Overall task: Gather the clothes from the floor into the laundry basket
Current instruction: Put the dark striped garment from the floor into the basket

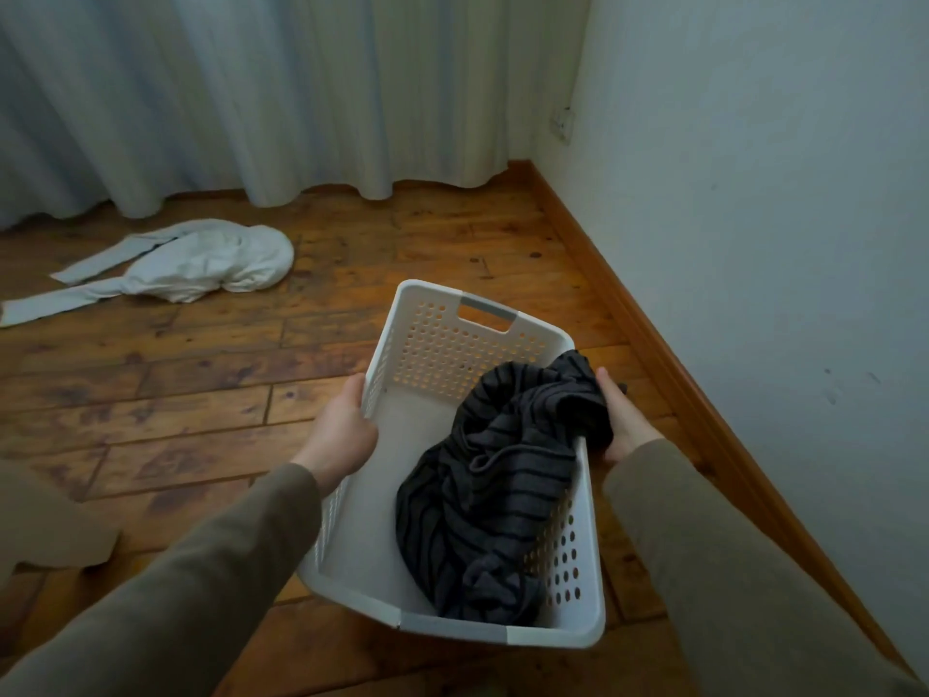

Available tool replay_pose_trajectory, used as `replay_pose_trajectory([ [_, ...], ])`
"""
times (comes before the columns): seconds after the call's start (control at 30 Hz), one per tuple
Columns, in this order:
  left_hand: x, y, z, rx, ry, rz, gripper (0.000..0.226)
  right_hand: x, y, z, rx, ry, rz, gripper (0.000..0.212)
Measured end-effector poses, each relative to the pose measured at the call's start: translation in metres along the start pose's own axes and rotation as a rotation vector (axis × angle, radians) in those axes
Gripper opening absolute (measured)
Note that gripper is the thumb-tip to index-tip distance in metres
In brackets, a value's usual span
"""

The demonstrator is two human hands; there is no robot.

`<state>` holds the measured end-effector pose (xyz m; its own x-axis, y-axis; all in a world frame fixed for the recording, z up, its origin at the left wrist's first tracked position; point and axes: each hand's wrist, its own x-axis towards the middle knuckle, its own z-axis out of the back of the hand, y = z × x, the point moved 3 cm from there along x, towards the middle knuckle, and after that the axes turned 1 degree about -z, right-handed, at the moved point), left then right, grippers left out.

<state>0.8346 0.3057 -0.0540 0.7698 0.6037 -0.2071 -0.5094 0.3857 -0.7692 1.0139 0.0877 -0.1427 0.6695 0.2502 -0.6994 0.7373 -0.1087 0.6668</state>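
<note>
White perforated laundry basket [452, 354], lower centre of the frame, long axis running from lower frame toward upper centre; no legible markings. Left hand [342, 435] and right hand [626, 420] clasp its side rims. Inside: dark striped garment [502, 485]. Pale garment [201, 264] lies on the wooden floor [201, 374], upper left.

Long olive-brown sleeves [241, 545] reach the wrists; both hands [342, 435] are bare
</note>
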Motion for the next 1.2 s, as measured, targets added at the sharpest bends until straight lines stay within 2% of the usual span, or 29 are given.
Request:
replay_pose_trajectory([
  [0.07, 0.003, 0.0, 0.002, 0.002, -0.009, 0.002, 0.051, 0.006, -0.004, -0.009, 0.07, 0.073, -0.021, 0.064],
  [0.13, 0.006, 0.002, 0.005, 0.007, -0.023, 0.005, 0.051, 0.012, -0.005, -0.015, 0.171, 0.043, 0.014, 0.056],
  [0.23, 0.004, 0.006, 0.006, 0.01, -0.029, 0.019, 0.05, 0.005, 0.006, -0.017, 0.166, -0.088, 0.261, 0.039],
  [0.33, 0.003, 0.007, 0.007, 0.012, -0.031, 0.013, 0.049, -0.01, 0.024, -0.024, -0.017, -0.2, 0.519, 0.04],
  [0.4, 0.003, 0.003, 0.006, 0.011, -0.031, 0.005, 0.049, -0.029, 0.032, -0.041, -0.222, -0.206, 0.714, 0.037],
  [0.5, 0.002, 0.001, 0.006, 0.002, -0.027, 0.011, 0.049, -0.059, 0.026, -0.071, -0.503, -0.095, 0.952, 0.03],
  [0.67, 0.002, 0.004, 0.005, -0.008, -0.029, 0.046, 0.051, -0.09, -0.023, -0.108, -0.915, 0.142, 1.147, 0.023],
  [0.8, 0.0, 0.003, 0.005, -0.003, -0.042, 0.03, 0.046, -0.092, -0.07, -0.124, -1.168, 0.418, 1.062, 0.021],
  [1.07, 0.0, 0.002, 0.005, 0.002, -0.047, 0.038, 0.049, -0.105, -0.135, -0.135, -1.639, 0.909, 0.72, 0.026],
  [1.2, -0.001, 0.006, 0.005, -0.016, -0.034, 0.047, 0.051, -0.113, -0.143, -0.134, -1.8, 0.981, 0.538, 0.033],
])
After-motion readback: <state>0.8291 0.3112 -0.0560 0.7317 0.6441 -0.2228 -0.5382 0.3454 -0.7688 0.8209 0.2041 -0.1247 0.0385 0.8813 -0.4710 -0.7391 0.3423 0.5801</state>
